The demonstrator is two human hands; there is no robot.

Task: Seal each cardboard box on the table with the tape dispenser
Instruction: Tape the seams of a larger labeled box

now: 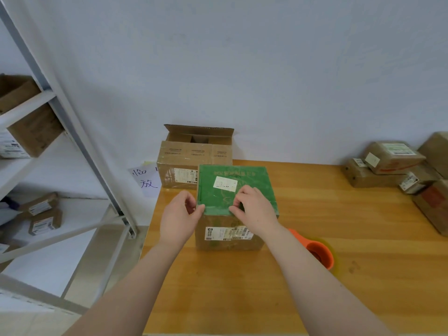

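Observation:
A cardboard box with a green top (244, 175) stands on the wooden table (339, 238) in front of me. My left hand (180, 214) pinches the near left corner of its top. My right hand (253, 204) lies on the near edge of the green top with fingers curled down onto it. Behind it stands a second cardboard box (180, 163) with its flaps open. An orange tape dispenser (320, 253) lies on the table to the right of the green-topped box, partly hidden by my right forearm.
Several taped brown parcels (388, 163) are stacked at the table's right edge. A metal shelf rack (60, 132) with small boxes stands to the left. A paper note (145, 180) hangs on the wall by the table's far left corner.

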